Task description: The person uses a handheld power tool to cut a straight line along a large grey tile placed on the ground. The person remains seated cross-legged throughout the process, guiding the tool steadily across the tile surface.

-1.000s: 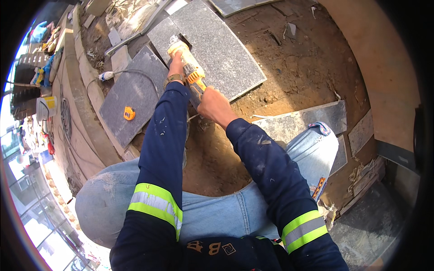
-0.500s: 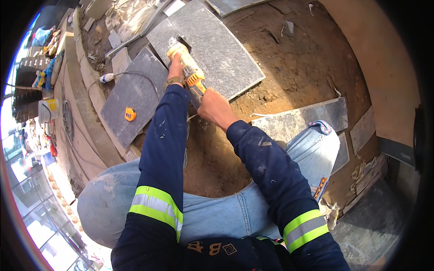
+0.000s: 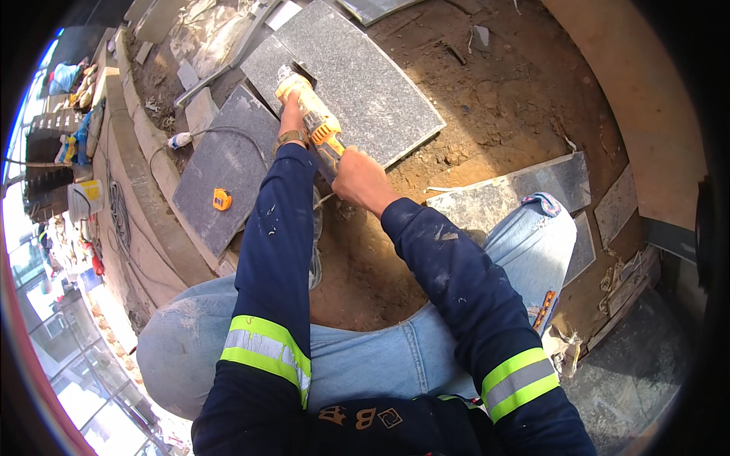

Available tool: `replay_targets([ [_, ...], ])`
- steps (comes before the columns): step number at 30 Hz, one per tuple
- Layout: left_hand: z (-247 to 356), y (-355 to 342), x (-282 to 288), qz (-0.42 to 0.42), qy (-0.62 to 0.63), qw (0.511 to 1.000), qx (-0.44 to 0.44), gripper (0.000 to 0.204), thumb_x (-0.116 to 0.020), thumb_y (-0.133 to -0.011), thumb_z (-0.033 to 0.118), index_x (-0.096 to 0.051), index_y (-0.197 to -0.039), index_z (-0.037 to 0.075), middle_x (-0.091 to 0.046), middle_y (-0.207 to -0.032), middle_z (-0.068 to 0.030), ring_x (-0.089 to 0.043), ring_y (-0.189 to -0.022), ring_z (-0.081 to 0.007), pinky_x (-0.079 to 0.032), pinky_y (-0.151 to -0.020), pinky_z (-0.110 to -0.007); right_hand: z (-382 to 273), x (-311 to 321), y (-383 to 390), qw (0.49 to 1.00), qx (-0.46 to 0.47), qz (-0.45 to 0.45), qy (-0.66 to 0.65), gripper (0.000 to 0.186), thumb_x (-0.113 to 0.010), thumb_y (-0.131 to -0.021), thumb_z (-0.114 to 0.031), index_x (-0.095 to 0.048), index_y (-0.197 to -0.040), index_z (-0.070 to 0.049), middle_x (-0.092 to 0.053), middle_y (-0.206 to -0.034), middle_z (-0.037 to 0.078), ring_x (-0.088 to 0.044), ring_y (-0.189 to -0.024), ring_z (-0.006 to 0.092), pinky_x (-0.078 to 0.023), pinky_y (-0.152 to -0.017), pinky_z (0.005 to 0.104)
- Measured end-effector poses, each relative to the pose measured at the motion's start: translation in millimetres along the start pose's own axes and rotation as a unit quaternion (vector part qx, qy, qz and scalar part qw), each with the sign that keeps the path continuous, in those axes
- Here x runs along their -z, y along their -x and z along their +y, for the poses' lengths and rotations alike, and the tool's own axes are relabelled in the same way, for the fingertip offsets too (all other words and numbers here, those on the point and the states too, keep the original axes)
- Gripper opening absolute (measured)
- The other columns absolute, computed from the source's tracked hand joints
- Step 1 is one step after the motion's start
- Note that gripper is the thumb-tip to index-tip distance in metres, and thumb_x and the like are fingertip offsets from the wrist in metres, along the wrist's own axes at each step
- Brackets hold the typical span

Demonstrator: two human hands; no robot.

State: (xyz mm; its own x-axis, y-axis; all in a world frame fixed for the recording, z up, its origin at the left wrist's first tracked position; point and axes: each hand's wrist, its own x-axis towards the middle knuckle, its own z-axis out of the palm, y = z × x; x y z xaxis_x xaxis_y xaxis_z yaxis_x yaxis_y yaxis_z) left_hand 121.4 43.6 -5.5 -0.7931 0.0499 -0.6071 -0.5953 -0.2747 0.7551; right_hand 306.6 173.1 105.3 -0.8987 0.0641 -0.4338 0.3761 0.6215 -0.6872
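Observation:
Both hands grip a yellow angle grinder (image 3: 322,126) over a large grey stone slab (image 3: 365,72). My left hand (image 3: 292,118) is closed around the front of its body, behind the metal head. At the rear, my right hand (image 3: 360,181) wraps the handle end. A dark cut line runs across the slab beside the grinder's head; the disc itself is mostly hidden under the tool. Left of the grinder lies a second grey slab (image 3: 205,178), bearing an orange tape measure (image 3: 221,199).
A cable with a white-and-blue plug connector (image 3: 180,140) crosses the left slab. Stone offcuts (image 3: 525,190) lie on brown soil (image 3: 517,99) at right, near a beige wall (image 3: 646,99). A white bucket (image 3: 85,196) and coiled cable (image 3: 118,213) are at far left.
The view has shifted slightly. The grinder stays in both hands at nearly the same spot on the slab, and the hands keep their hold.

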Motion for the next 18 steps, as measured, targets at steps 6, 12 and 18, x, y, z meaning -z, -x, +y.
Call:
replay_targets([
  [6, 2.4, -1.0, 0.5, -0.004, 0.0, 1.0, -0.011, 0.044, -0.056, -0.091, 0.046, -0.062, -0.109, 0.006, -0.069, -0.088, -0.0086, -0.068, -0.071, -0.0244, -0.059, -0.067, -0.041, -2.4, -0.6, -3.8, 1.0, 0.0, 0.003, 0.006, 0.029, -0.063, -0.076, -0.008, -0.056, -0.099, 0.009, -0.065, -0.095, 0.031, -0.067, -0.091, 0.044, -0.054, -0.08, 0.0474],
  [12, 3.7, 5.6, -6.3, 0.009, -0.011, 1.0, -0.007, 0.055, -0.057, -0.089, 0.048, -0.06, -0.117, 0.001, -0.069, -0.096, -0.01, -0.069, -0.078, -0.0259, -0.056, -0.074, -0.039, 0.4, -2.9, -6.5, 1.0, -0.004, 0.002, 0.01, 0.031, -0.065, -0.076, -0.009, -0.056, -0.1, 0.008, -0.066, -0.097, 0.029, -0.067, -0.092, 0.042, -0.054, -0.081, 0.0458],
  [18, -0.3, 5.4, -1.3, 0.001, -0.012, 1.0, -0.016, 0.055, -0.056, -0.09, 0.049, -0.061, -0.117, 0.0, -0.069, -0.097, -0.0099, -0.069, -0.078, -0.0253, -0.056, -0.074, -0.039, -0.6, -0.6, 2.2, 1.0, 0.003, -0.003, 0.0, 0.029, -0.063, -0.077, -0.008, -0.056, -0.099, 0.009, -0.066, -0.096, 0.03, -0.066, -0.092, 0.0437, -0.053, -0.08, 0.0475],
])
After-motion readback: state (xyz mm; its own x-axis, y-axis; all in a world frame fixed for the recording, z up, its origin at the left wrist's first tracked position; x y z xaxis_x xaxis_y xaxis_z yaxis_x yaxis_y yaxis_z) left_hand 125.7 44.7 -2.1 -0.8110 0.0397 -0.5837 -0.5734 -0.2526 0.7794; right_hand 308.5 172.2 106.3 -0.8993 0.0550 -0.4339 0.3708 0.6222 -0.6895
